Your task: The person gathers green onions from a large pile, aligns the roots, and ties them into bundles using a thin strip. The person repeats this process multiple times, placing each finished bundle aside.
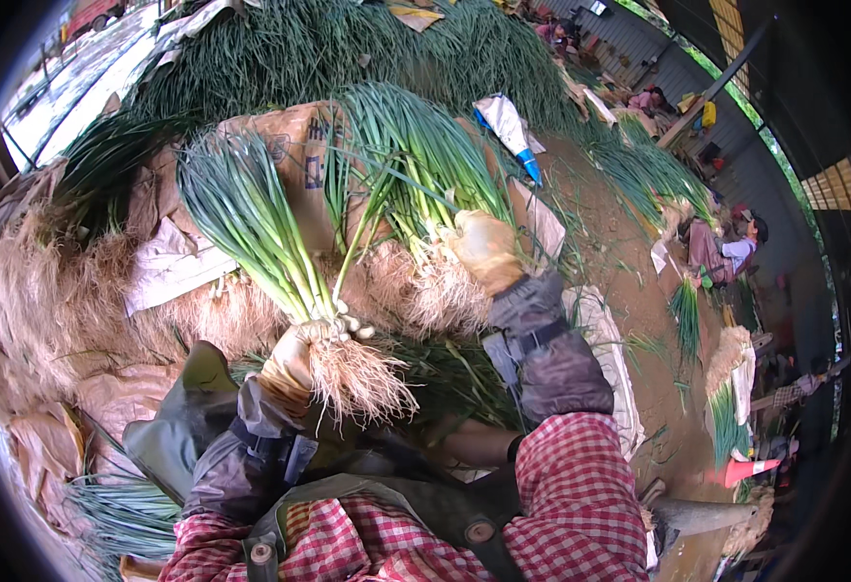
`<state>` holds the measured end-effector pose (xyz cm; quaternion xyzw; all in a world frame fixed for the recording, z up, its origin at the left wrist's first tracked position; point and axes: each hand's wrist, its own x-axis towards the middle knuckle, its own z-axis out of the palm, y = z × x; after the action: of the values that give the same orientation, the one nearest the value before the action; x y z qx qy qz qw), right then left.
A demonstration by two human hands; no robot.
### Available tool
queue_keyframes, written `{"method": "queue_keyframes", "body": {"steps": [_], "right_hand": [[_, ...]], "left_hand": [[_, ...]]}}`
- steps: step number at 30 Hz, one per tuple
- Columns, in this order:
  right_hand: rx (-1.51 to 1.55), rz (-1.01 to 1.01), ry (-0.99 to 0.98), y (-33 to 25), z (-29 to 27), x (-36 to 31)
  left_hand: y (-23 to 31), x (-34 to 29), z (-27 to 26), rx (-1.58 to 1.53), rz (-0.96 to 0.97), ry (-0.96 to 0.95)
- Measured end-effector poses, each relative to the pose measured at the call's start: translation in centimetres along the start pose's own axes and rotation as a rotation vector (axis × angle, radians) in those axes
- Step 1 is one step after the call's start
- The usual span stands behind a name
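My left hand (pixel 289 361), in a tan glove, grips a bunch of green onions (pixel 246 218) at its white base, with the pale roots hanging below my fist and the green leaves fanning up and left. My right hand (pixel 486 250), also gloved, holds a second bunch of green onions (pixel 416 160) near its roots, leaves pointing up. Both bunches are held over a brown paper sack (pixel 294 145). Dark sleeve covers and red checked sleeves cover my forearms.
A large heap of green onions (pixel 348 44) fills the back. Piles of root trimmings (pixel 52 291) lie at the left. A person (pixel 726 254) sits at the right among more bunches on the dirt floor. An orange cone (pixel 747 470) stands at lower right.
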<state>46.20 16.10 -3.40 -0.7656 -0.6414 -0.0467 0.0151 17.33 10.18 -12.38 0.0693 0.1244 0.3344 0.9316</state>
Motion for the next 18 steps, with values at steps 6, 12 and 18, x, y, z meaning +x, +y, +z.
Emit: {"method": "queue_keyframes", "body": {"steps": [6,12,18], "right_hand": [[0.507,0.144,-0.043,-3.6,3.4,-0.3],[0.746,-0.300,0.426,-13.6,10.7,-9.8],[0.719,-0.136,0.346,-8.7,8.2,-1.5]], "left_hand": [[0.5,-1.3,-0.5,-0.021,0.110,-0.063],[-0.1,-0.6,-2.4,0.003,-0.015,0.269],[-0.6,-0.6,-2.9,0.033,0.002,0.167]]}}
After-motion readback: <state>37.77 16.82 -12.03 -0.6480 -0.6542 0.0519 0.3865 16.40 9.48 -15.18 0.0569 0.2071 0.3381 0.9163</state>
